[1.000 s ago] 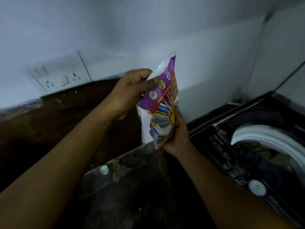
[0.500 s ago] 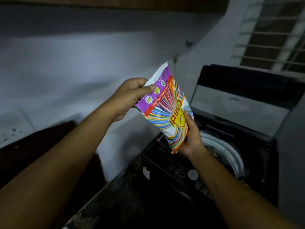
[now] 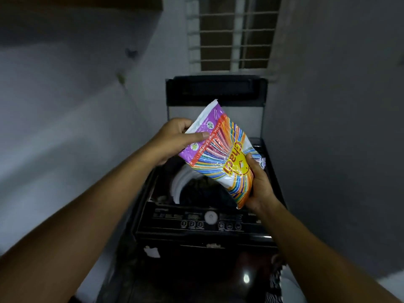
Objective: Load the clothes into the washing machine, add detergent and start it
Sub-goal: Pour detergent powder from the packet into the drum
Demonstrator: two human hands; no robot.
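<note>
A colourful detergent packet (image 3: 220, 149), purple at its top with rainbow stripes, hangs tilted above the open tub of a black top-loading washing machine (image 3: 203, 224). My left hand (image 3: 172, 141) pinches the packet's upper end. My right hand (image 3: 259, 186) cups its lower end from below. Dark clothes (image 3: 203, 189) lie inside the tub, ringed by a white rim (image 3: 178, 182). The lid (image 3: 216, 90) stands raised at the back.
The control panel with several buttons and a round white knob (image 3: 210, 217) faces me at the machine's front. A barred window (image 3: 231, 33) is behind the machine. Pale walls close in on both sides. A striped cloth (image 3: 274, 281) sits low at the right.
My view has swung right, from the dark counter and wall socket to the machine straight ahead. Both hands have carried the packet over the open tub and tilted it further.
</note>
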